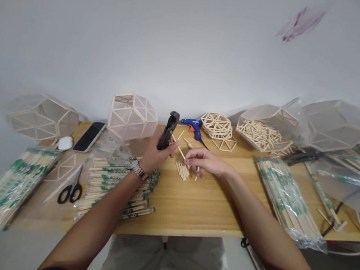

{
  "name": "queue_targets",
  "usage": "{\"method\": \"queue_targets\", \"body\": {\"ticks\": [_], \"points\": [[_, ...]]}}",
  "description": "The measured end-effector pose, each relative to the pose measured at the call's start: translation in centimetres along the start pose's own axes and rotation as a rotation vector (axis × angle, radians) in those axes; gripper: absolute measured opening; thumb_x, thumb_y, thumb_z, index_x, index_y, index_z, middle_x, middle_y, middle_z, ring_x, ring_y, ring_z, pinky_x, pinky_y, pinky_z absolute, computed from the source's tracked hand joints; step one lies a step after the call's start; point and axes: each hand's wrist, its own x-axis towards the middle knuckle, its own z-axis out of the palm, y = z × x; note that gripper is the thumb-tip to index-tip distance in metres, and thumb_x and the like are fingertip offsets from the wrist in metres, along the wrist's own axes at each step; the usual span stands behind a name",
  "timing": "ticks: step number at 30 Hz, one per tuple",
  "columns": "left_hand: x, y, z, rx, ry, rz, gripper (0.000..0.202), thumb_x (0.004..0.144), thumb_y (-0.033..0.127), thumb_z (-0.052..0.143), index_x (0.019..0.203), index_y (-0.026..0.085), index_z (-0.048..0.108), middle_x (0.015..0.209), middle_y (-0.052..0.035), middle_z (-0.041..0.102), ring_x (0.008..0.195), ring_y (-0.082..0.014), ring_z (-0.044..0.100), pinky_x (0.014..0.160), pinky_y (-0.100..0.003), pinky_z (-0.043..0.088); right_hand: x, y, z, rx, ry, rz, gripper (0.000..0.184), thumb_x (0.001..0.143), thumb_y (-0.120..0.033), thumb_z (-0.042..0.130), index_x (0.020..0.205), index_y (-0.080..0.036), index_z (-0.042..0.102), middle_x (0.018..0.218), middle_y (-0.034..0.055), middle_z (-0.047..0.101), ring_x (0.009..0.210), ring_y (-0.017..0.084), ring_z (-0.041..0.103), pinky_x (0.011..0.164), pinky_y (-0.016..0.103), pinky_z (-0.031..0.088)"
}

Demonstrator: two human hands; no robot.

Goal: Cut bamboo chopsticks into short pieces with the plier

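My left hand (158,154), with a watch on its wrist, is closed around a black plier-like cutter (169,130) held with its head up. A thin wooden stick (180,149) slants from beside the cutter down to my right hand (203,160), whose thumb and fingers pinch its lower end. Below my right fingers lies a small pile of short cut sticks (182,171) on the wooden table (191,210). Wrapped chopsticks (122,189) lie partly hidden under my left forearm.
A blue glue gun (194,127) and stacked stick frames (216,127) are behind my hands. Scissors (71,190), a phone (89,137) and a chopstick pack (14,185) lie left. Another pack (289,204) and a shell of short sticks (261,135) stand right.
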Motion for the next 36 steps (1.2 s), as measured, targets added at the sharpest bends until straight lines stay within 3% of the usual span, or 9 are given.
{"method": "queue_targets", "body": {"ticks": [6, 9, 12, 15, 21, 25, 28, 32, 36], "points": [[-0.3, 0.2, 0.4, -0.108, -0.010, -0.043, 0.040, 0.081, 0.052, 0.074, 0.092, 0.021, 0.050, 0.071, 0.0016, 0.065, 0.046, -0.0079, 0.052, 0.042, -0.022, 0.036, 0.2, 0.3, -0.1, 0.006, -0.050, 0.028, 0.027, 0.079, -0.039, 0.084, 0.084, -0.014, 0.073, 0.061, -0.0009, 0.069, 0.046, 0.012, 0.065, 0.044, 0.020, 0.053], [-0.2, 0.0, 0.0, -0.095, -0.001, -0.037, 0.033, 0.081, 0.045, 0.073, 0.094, 0.021, 0.054, 0.071, 0.0023, 0.064, 0.048, -0.0083, 0.053, 0.045, -0.022, 0.039, 0.2, 0.4, -0.7, 0.092, -0.020, -0.035, 0.030, 0.072, -0.028, 0.090, 0.094, -0.014, 0.076, 0.084, 0.0039, 0.078, 0.069, 0.016, 0.076, 0.067, 0.027, 0.064], [0.0, -0.3, -0.4, 0.019, -0.014, -0.028, 0.026, 0.083, 0.040, 0.069, 0.096, 0.020, 0.060, 0.069, 0.0033, 0.061, 0.052, -0.0090, 0.053, 0.050, -0.024, 0.043, 0.2, 0.6, -1.4, 0.246, 0.075, -0.127, 0.038, 0.065, -0.018, 0.094, 0.098, -0.018, 0.076, 0.103, 0.0051, 0.080, 0.093, 0.022, 0.080, 0.092, 0.036, 0.062], [0.1, -0.4, -0.6, 0.205, -0.019, 0.053, 0.018, 0.085, 0.035, 0.065, 0.094, 0.020, 0.064, 0.071, 0.0024, 0.060, 0.060, -0.0115, 0.055, 0.059, -0.026, 0.045, 0.4, 1.0, -1.8, 0.385, 0.167, -0.161, 0.040, 0.064, -0.014, 0.095, 0.099, -0.019, 0.075, 0.095, 0.0019, 0.081, 0.098, 0.023, 0.080, 0.102, 0.039, 0.058], [0.1, -0.4, -0.6, 0.482, -0.047, 0.216, 0.008, 0.085, 0.026, 0.059, 0.089, 0.020, 0.063, 0.072, 0.0021, 0.059, 0.069, -0.0141, 0.054, 0.066, -0.027, 0.042, 0.8, 1.2, -2.0, 0.449, 0.250, -0.141, 0.055, 0.063, -0.012, 0.095, 0.113, -0.018, 0.074, 0.086, 0.0030, 0.082, 0.098, 0.023, 0.080, 0.092, 0.034, 0.062], [0.1, -0.8, -0.7, 0.586, -0.048, 0.241, 0.012, 0.085, 0.023, 0.059, 0.096, 0.021, 0.063, 0.076, 0.0018, 0.063, 0.071, -0.0150, 0.056, 0.068, -0.027, 0.042, 1.2, 1.4, -1.9, 0.344, 0.352, -0.175, 0.048, 0.059, -0.016, 0.097, 0.102, -0.018, 0.076, 0.092, 0.0048, 0.081, 0.095, 0.024, 0.080, 0.091, 0.037, 0.063], [0.0, -0.9, -0.8, 0.634, -0.058, 0.240, 0.014, 0.085, 0.022, 0.059, 0.098, 0.021, 0.063, 0.080, 0.0004, 0.067, 0.072, -0.0158, 0.060, 0.069, -0.028, 0.043, 1.6, 2.0, -1.8, 0.264, 0.408, -0.229, 0.042, 0.058, -0.020, 0.098, 0.094, -0.017, 0.075, 0.084, 0.0014, 0.077, 0.092, 0.024, 0.080, 0.097, 0.042, 0.061], [0.1, -0.9, -0.9, 0.679, -0.068, 0.249, 0.019, 0.083, 0.019, 0.060, 0.102, 0.020, 0.064, 0.087, -0.0027, 0.072, 0.079, -0.0185, 0.065, 0.073, -0.029, 0.046, 2.0, 2.9, -1.9, 0.217, 0.397, -0.253, 0.045, 0.059, -0.022, 0.097, 0.098, -0.017, 0.074, 0.077, -0.0002, 0.076, 0.094, 0.025, 0.080, 0.102, 0.048, 0.058], [0.1, -0.9, -1.0, 0.697, -0.077, 0.247, 0.021, 0.083, 0.017, 0.060, 0.103, 0.020, 0.065, 0.091, -0.0043, 0.074, 0.081, -0.0198, 0.067, 0.076, -0.030, 0.049, 2.2, 3.3, -2.5, 0.202, 0.396, -0.204, 0.047, 0.055, -0.023, 0.099, 0.094, -0.016, 0.073, 0.077, 0.0017, 0.077, 0.093, 0.025, 0.080, 0.096, 0.043, 0.061]]}}
